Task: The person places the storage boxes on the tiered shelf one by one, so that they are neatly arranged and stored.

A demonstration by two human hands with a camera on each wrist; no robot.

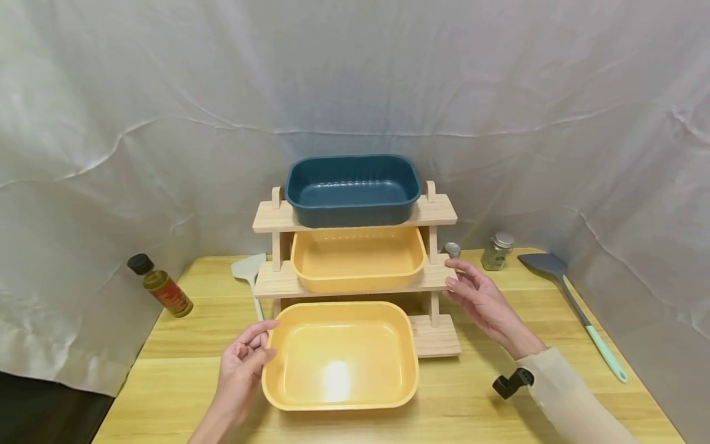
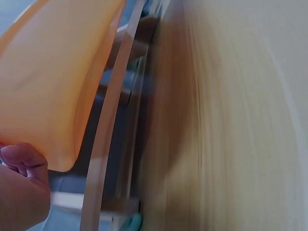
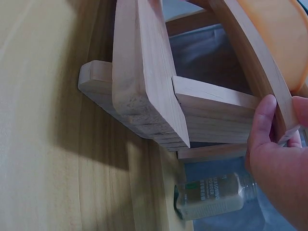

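A three-tier wooden rack (image 1: 438, 213) stands mid-table. A dark blue tub (image 1: 352, 185) sits on its top shelf and a yellow tub (image 1: 357, 259) on the middle one. A second yellow tub (image 1: 341, 357) rests in front, over the lowest board. My left hand (image 1: 269, 339) lies at this tub's left rim with loosely curled fingers, thumb against the rim. In the blurred left wrist view the thumb (image 2: 21, 163) is beside the tub's corner (image 2: 53, 82). My right hand (image 1: 452, 272) touches the right end of the middle shelf (image 3: 269, 91) with nearly straight fingers (image 3: 262, 125).
On the wooden table (image 1: 499, 407), a sauce bottle (image 1: 161, 287) leans at the left and a white spatula (image 1: 249, 271) lies by the rack. Two spice jars (image 1: 497, 251) (image 1: 452, 250) and a grey spatula with a green handle (image 1: 577, 311) are at the right. Grey cloth hangs behind.
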